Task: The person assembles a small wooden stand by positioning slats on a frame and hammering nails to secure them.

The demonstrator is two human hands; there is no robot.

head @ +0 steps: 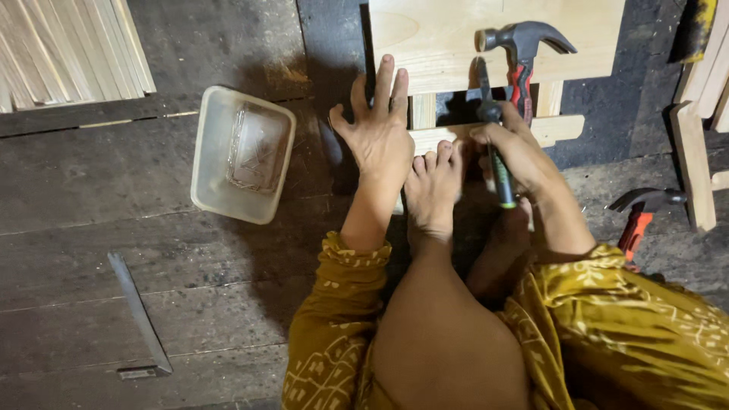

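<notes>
My left hand (380,125) lies flat with fingers spread on a light wooden frame (448,42), pressing near its lower rail (558,129). My right hand (516,148) is closed around a tool with a dark and green handle (501,182), its tip pointing at the frame. A claw hammer with a red and black grip (522,45) rests on the frame's board just above my right hand. My bare foot (434,182) braces against the rail between both hands.
A clear plastic tub (241,156) holding small metal pieces sits left of my hand on the dark plank floor. A second hammer (644,209) lies at right beside wooden pieces (692,163). A metal square (140,319) lies lower left; wood slats (68,49) fill the top left.
</notes>
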